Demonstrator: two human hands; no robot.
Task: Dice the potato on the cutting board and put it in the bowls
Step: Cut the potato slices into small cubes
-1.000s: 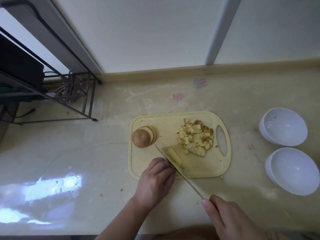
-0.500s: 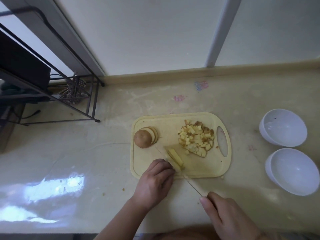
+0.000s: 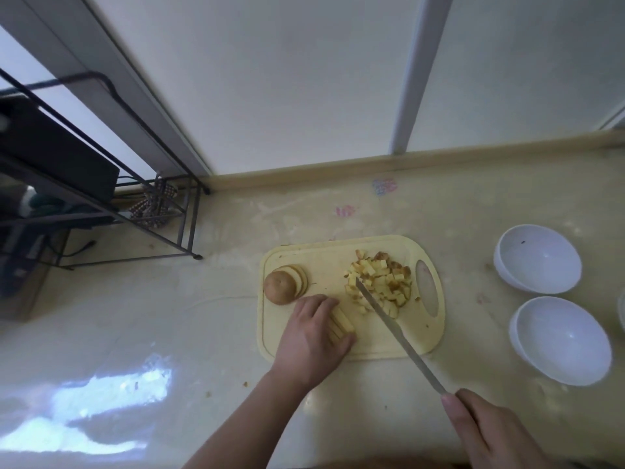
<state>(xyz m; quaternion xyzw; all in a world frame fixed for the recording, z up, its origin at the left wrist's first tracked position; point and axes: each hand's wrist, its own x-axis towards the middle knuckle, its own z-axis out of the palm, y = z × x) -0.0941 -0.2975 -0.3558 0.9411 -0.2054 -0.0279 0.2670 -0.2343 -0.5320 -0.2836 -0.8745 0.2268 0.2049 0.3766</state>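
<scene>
Two hands work over the cutting board (image 3: 324,258): left hand (image 3: 313,336), fingers curled, grips potato sticks (image 3: 341,321) at frame centre. Right hand (image 3: 487,431) grips knife (image 3: 395,330), tip in diced pile (image 3: 380,280); both bowls (image 3: 537,257) far right.

A pale, glossy bench (image 3: 169,333) fills the lower view, with bright window glare on its near left part. On it, far left against the wall, stands a black wire rack (image 3: 101,198); a checked cloth (image 3: 154,206) lies under the rack's right end and a dark boxy appliance (image 3: 50,157) sits on the rack. Right of the rack, the bench bears a pink smudge (image 3: 345,210) and, farther right, a blue-and-pink smudge (image 3: 384,187). Behind the rack rise white wall panels (image 3: 287,79) with a pale vertical strip (image 3: 416,72).
</scene>
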